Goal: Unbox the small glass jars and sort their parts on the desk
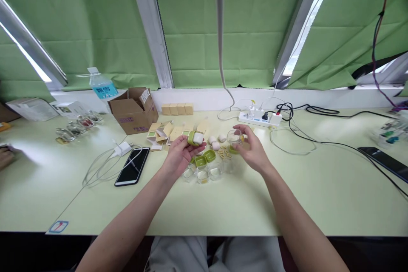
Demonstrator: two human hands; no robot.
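Observation:
My left hand [182,153] grips a small green holder [191,137] with a white rounded piece [198,138] seated in it. Raised to the right, my right hand [250,146] pinches a clear plastic cover [234,136] between thumb and fingers. Between and below the hands lie green cups [200,161] and several clear covers [202,175]. White rounded pieces [216,146] and small yellowish loops [221,153] rest close to my right hand. My left hand partly hides some of the green cups.
Behind my hands are opened small cartons [159,134], a cardboard box [133,110] and a row of small boxes [177,109]. A phone [132,166] and white cable lie left; a power strip [259,118] with black cords sits right. Another person's hand [6,156] shows far left.

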